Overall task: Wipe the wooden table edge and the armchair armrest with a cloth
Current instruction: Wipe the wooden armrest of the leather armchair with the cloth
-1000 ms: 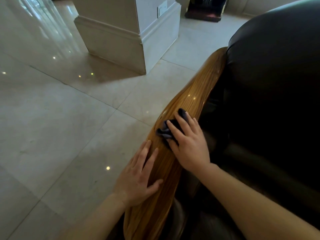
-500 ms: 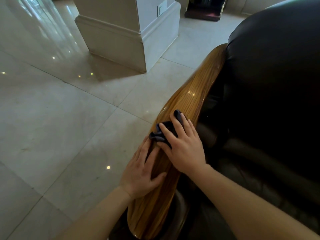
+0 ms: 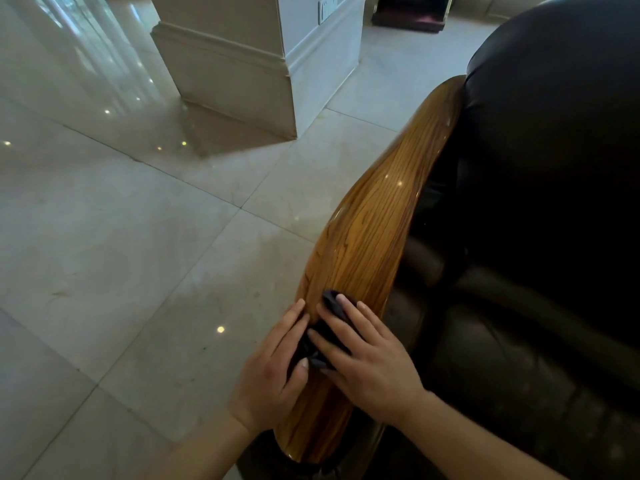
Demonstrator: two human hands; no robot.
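A glossy wooden armrest point(image 3: 374, 216) runs from the near bottom up to the back of a dark leather armchair point(image 3: 540, 188). A small dark cloth point(image 3: 320, 337) lies crumpled on the near part of the armrest. My right hand point(image 3: 370, 365) lies flat on the cloth, fingers spread, pressing it onto the wood. My left hand point(image 3: 273, 368) rests on the armrest's left side, fingers extended, its thumb touching the cloth's near edge. Most of the cloth is hidden under my right hand. No wooden table is in view.
Polished pale marble floor point(image 3: 114, 237) fills the left. A square cream pillar point(image 3: 242, 57) with a moulded base stands at the back. A dark piece of furniture point(image 3: 408, 15) sits at the far top edge.
My right hand has drawn the cloth back along the armrest toward me. The left hand now sits right beside it and touches the cloth.
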